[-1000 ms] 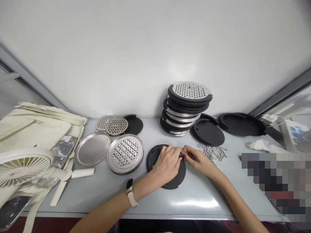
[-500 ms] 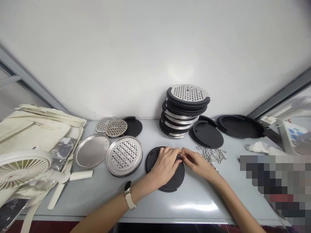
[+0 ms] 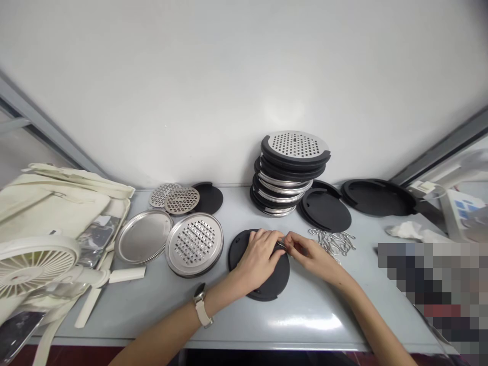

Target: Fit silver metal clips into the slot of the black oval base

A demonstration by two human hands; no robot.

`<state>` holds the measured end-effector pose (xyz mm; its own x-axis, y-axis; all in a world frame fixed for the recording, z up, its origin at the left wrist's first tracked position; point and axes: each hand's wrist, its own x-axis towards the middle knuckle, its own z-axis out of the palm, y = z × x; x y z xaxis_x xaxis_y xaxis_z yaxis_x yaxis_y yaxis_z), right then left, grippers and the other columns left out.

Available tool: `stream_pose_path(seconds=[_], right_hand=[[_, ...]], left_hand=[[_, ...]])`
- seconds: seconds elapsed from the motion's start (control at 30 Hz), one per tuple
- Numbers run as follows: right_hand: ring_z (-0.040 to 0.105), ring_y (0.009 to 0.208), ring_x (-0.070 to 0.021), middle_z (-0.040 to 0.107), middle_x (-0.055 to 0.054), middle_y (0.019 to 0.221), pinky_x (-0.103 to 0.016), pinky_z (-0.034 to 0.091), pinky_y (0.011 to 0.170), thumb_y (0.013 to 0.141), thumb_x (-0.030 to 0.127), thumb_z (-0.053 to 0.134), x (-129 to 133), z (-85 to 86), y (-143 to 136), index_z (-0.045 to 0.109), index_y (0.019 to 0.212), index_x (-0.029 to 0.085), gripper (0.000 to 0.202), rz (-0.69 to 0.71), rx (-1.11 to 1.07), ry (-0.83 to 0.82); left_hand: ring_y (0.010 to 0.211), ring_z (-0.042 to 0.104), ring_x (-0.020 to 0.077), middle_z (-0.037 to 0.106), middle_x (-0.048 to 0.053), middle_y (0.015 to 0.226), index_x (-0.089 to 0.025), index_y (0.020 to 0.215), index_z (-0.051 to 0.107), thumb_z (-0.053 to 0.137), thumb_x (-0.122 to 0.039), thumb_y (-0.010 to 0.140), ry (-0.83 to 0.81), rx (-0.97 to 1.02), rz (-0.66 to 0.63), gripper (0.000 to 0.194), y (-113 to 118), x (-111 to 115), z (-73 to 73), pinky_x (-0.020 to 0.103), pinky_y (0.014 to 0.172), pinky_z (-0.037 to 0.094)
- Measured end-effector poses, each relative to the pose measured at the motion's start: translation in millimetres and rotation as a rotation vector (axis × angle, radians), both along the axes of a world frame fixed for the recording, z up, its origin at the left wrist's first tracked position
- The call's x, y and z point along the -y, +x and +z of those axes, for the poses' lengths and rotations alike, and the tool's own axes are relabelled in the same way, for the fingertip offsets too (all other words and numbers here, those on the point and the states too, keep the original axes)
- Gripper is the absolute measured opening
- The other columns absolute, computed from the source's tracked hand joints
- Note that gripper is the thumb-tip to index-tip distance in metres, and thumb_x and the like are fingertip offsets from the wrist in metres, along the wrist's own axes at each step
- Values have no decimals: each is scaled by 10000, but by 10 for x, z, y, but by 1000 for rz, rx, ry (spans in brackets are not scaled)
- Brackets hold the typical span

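Observation:
A round black plastic disc (image 3: 272, 284) with a notched edge lies on the table in front of me. My left hand (image 3: 261, 256) rests across it, fingers and thumb closed on its right edge. Just right of that edge, my right hand (image 3: 305, 250) pinches a thin bent metal wire clip (image 3: 281, 243) against the disc. Fingers hide part of the clip, so I cannot tell how it sits in the disc. Beside my right hand lies a loose heap of similar wire clips (image 3: 337, 243).
Behind stands a tall stack of black discs and metal graters (image 3: 295, 145). More black discs (image 3: 328, 211) lie to its right. On the left are a round grater (image 3: 194, 244), a plain metal plate (image 3: 145, 236), a white fan (image 3: 34, 264) and a cream bag (image 3: 57, 198).
Both hands stay at the disc's right edge. A little more of the silver wire shows between the fingertips, and the right hand has shifted very slightly.

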<state>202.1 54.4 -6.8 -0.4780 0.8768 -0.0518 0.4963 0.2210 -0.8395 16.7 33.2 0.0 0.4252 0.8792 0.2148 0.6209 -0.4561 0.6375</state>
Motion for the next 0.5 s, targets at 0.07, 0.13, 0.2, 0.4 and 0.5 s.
stream_pose_path(seconds=[0.07, 0.13, 0.2, 0.4, 0.5], right_hand=[[413, 625, -126, 449, 36, 687, -247, 346, 595, 928, 314, 418, 11, 15, 16, 439, 773, 210, 187, 6, -12, -8], [418, 633, -128, 452, 33, 693, -249, 351, 603, 934, 324, 413, 17, 16, 31, 445, 778, 210, 196, 14, -12, -18], [419, 636, -129, 459, 31, 701, -250, 354, 605, 938, 335, 413, 16, 2, 41, 452, 789, 210, 199, 21, -5, -24], [420, 628, -127, 463, 30, 694, -248, 352, 595, 935, 363, 431, -6, -58, 37, 451, 784, 207, 219, 1, -7, -4], [417, 619, -127, 461, 31, 682, -248, 347, 584, 937, 391, 424, 2, -47, 25, 454, 783, 206, 243, -7, -10, 0]], left_hand=[[1041, 509, 198, 603, -2, 1099, -236, 1085, 489, 537, -200, 902, -2, -2, 1, 192, -1, 2, 5, 359, 897, 355], [1043, 508, 200, 603, -1, 1100, -238, 1087, 488, 534, -204, 905, -2, -4, 2, 191, -2, 4, 10, 361, 898, 354], [1043, 508, 199, 603, -2, 1101, -239, 1089, 487, 532, -204, 906, 0, -4, -1, 191, -2, 5, 12, 359, 895, 355], [1044, 504, 191, 595, -5, 1114, -234, 1091, 481, 543, -199, 900, 7, -7, 3, 204, 4, 3, -2, 351, 894, 353], [1044, 505, 194, 593, 4, 1117, -232, 1092, 480, 528, -200, 906, 5, 1, 7, 194, 5, 2, 0, 356, 895, 354]])
